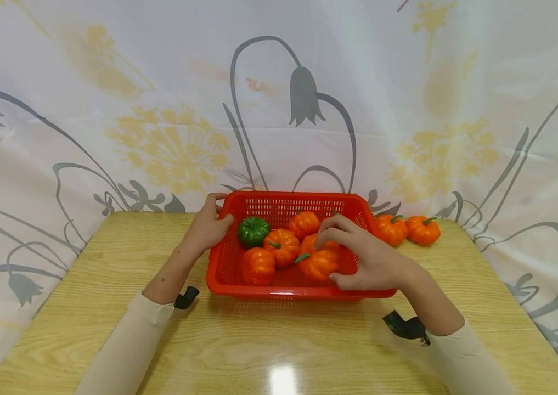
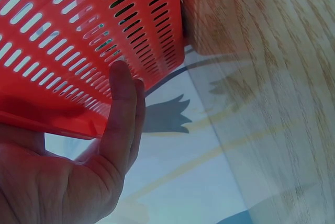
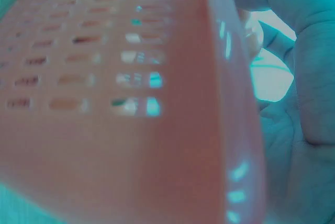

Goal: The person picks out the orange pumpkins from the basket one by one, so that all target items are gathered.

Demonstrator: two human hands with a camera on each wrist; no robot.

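Head view: left hand (image 1: 208, 226) grips the part-filled red plastic basket (image 1: 279, 291), right hand (image 1: 370, 258) curls round a ribbed orange pumpkin (image 1: 320, 266) (two others (image 1: 391, 230) outside).

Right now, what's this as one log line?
left hand: grips red basket | right hand: curled round orange pumpkin inside | green pumpkin: also inside
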